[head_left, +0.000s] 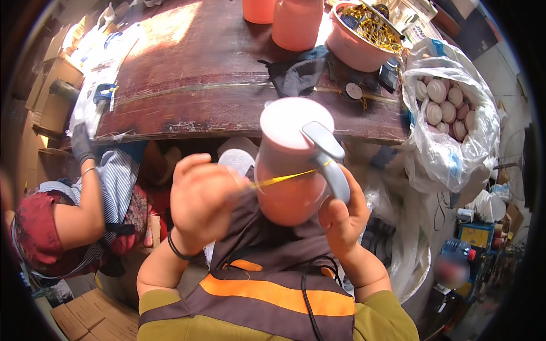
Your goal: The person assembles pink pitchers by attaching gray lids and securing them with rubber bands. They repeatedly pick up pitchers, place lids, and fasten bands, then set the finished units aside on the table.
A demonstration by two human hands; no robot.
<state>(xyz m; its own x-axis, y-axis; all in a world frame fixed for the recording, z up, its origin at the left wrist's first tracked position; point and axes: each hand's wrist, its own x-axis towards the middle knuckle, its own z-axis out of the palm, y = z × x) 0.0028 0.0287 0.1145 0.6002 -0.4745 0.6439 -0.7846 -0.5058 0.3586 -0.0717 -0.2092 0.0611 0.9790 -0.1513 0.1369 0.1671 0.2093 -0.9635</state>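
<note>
The pink pitcher (pixel 287 159) was positioned before my dark apron (pixel 273 292), near the table (pixel 205 108), with the fingers of my right hand (pixel 346 224) clamped around its grey handle (pixel 339 183) and those of my blurred left hand (pixel 203 202) pinched together on the yellow tie (pixel 283 178) stretched from that handle.

There's the big dark-red desk (pixel 187 108), a sunlit patch (pixel 165 31) blazing at its far left! A crumpled dark cloth (pixel 298 77) lies on top. Just off the desk's right end, a clear plastic bag (pixel 441 162) gapes around round pale-pink lids (pixel 437 91)! Farther off that side, a red-capped bottle (pixel 456 249). Past the desk's left end, cardboard boxes (pixel 57 105); by its near-left corner, a co-worker (pixel 42 227) in a striped apron!
</note>
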